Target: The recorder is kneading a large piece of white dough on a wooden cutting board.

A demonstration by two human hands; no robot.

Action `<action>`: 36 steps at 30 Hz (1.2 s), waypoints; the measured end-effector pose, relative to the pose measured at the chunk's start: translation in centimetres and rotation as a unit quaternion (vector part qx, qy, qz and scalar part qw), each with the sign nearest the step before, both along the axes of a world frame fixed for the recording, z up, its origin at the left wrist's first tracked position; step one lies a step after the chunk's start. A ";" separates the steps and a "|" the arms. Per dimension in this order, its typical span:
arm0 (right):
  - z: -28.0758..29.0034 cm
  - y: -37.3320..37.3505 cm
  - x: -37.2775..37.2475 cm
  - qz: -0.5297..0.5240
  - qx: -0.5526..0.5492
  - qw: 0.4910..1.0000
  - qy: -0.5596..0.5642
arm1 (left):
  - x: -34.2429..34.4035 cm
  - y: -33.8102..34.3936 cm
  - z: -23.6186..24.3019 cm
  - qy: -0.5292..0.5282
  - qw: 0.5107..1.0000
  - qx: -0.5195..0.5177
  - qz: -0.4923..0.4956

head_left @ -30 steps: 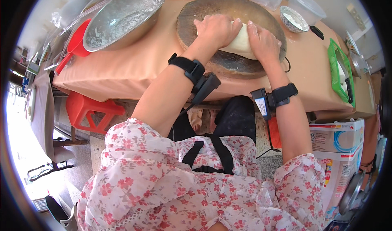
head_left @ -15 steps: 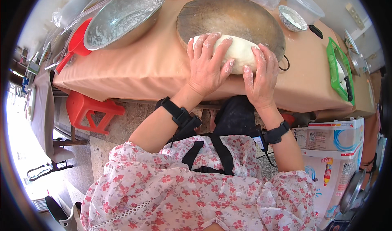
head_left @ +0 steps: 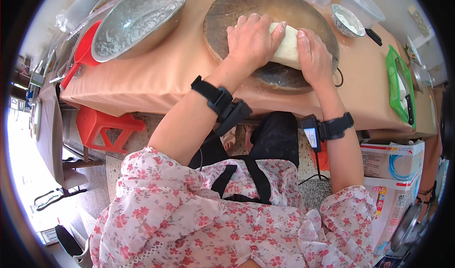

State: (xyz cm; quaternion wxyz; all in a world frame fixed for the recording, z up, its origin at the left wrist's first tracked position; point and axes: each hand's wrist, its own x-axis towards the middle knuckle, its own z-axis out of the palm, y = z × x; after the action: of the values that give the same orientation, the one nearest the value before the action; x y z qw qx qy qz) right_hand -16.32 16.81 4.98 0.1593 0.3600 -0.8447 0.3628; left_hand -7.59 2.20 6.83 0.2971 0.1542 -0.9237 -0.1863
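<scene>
A thick white roll of dough (head_left: pixel 287 50) lies on a round wooden chopping board (head_left: pixel 296 8) at the table's near side. My left hand (head_left: pixel 253 39) is wrapped over the dough's left end, with the thumb resting on its top. Round the right end curls my right hand (head_left: pixel 314 55), the thumb close to the middle. Both palms press against the dough and hide its two ends. Flour clings to my fingertips. Below the dough, the board's near part shows dark and bare.
Left of the board stands a large floury metal basin (head_left: pixel 142 24), beside a red scoop (head_left: pixel 85 47). A patterned bowl of flour (head_left: pixel 348 20) sits at the right, near a clear plastic tub (head_left: pixel 362 3). A green basket (head_left: pixel 394 83) holds a black-handled knife (head_left: pixel 410 108). Underneath is a red stool (head_left: pixel 106 128).
Both hands have moved away from me with the dough, farther onto the board. The dough now lies more slanted, and the board's near edge shows.
</scene>
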 end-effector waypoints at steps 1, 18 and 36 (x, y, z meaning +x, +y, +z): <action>0.3 -0.3 -0.4 0.000 -0.002 1.000 0.002 | -0.4 -0.2 0.5 -0.058 0.998 0.009 0.016; -1.3 3.7 5.1 0.086 -0.063 0.987 0.117 | 6.7 -0.3 -2.2 0.101 0.978 -0.074 -0.165; 2.0 5.2 5.3 0.120 -0.078 0.975 0.172 | 6.3 -0.1 0.5 0.208 0.959 -0.139 -0.132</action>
State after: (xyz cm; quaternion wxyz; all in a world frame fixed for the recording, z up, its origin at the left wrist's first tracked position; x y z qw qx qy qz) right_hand -11.02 22.02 6.95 0.2850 0.5020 -0.7247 0.3763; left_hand -1.26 2.13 7.34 0.4741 -0.0540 -0.8704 -0.1213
